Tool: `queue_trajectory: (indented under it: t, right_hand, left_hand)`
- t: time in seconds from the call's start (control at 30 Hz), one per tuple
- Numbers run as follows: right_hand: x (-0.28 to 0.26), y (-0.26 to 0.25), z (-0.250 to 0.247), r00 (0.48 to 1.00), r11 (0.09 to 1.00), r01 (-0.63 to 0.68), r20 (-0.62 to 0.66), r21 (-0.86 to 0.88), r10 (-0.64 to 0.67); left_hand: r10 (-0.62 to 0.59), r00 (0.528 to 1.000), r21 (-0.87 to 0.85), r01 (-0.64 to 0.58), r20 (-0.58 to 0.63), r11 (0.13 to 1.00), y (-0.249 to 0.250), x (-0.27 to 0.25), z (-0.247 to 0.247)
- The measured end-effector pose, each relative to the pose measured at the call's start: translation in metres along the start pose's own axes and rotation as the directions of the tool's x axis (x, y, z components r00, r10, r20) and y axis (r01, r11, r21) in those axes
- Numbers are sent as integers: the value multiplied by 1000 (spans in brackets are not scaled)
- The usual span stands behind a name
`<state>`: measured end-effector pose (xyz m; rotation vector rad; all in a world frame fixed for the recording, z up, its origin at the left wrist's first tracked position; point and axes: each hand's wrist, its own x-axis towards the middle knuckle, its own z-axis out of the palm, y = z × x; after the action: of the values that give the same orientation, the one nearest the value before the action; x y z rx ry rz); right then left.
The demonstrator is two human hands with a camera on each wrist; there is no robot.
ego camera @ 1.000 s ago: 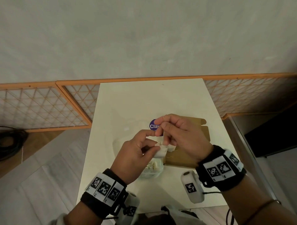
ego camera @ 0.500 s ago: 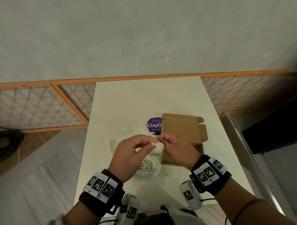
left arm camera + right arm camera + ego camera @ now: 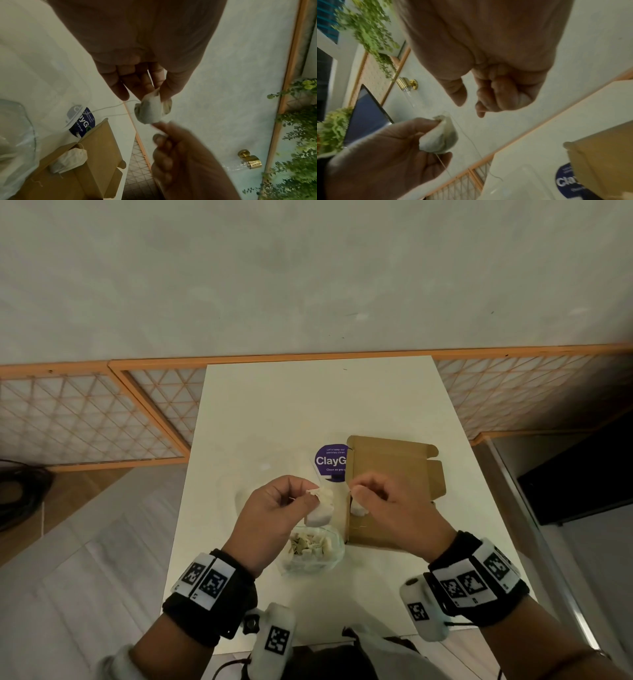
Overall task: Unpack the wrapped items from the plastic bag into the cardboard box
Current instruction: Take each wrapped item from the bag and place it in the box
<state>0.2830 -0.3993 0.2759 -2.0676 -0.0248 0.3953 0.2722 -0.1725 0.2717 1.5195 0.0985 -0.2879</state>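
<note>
My left hand [image 3: 308,496] pinches a white wrapped tea bag [image 3: 322,508] by its top, above the clear plastic bag [image 3: 311,556], which holds several more. The left wrist view shows that tea bag [image 3: 149,109] hanging from thumb and fingers, its thread trailing. My right hand [image 3: 363,491] hovers a little to the right, over the left wall of the open cardboard box [image 3: 394,474], fingers curled, with nothing plainly in them. One tea bag [image 3: 68,161] lies inside the box [image 3: 96,162] at its near left corner.
A purple round sticker [image 3: 330,462] sits on clear plastic just left of the box. The white table [image 3: 308,405] is narrow, with floor dropping off on both sides. An orange lattice screen [image 3: 102,419] runs behind it, and a dark cabinet [image 3: 582,481] stands at the right.
Both hands came down from chest height. The right hand let go of the tea bag that both were pinching and moved right over the box; the left still holds it.
</note>
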Motion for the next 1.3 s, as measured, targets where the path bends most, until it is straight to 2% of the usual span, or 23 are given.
queue_trajectory:
  t: [0.13,0.2,0.3,0.37,0.5,0.57,0.67,0.77,0.87,0.97,1.17,1.3]
  right_hand:
    - [0,-19,12,973,979,181,124,94,-192]
    - [4,-25,18,957,962,266,106,58,-271]
    - [9,-28,26,949,951,303,67,63,-307]
    - [14,-26,32,948,948,307,66,81,-312]
    - [25,-8,44,969,971,143,172,190,-176]
    - [30,8,52,975,991,117,182,71,-128]
    - [37,40,73,982,964,111,176,-240,-70]
    - [42,64,102,979,899,78,202,-431,12]
    - [43,69,124,978,794,40,188,-607,94]
    - [40,69,134,978,725,70,190,-686,84]
    - [32,74,121,993,814,81,118,-575,-15]
    - [28,68,99,995,928,63,91,-368,-31]
  left_hand:
    - [22,1000,4,-22,-11,1000,3,-2,0]
    - [27,999,7,-27,-25,1000,5,-3,0]
    - [43,997,-14,-44,-67,999,6,-5,-4]
    - [77,994,-33,-80,-72,996,6,-7,-8]
    - [122,988,44,-118,-95,992,5,-15,-18]
    - [111,985,49,-106,-134,993,4,-20,-24]
    - [108,979,44,-102,-173,994,0,-29,-34]
    - [110,977,149,-84,-183,985,-11,-40,-43]
    - [50,984,294,3,-173,956,-26,-53,-48]
    - [-12,988,371,69,-154,926,-38,-64,-52]
    - [-57,987,367,109,-149,924,-48,-64,-55]
    - [-41,989,390,93,-139,916,-51,-53,-53]
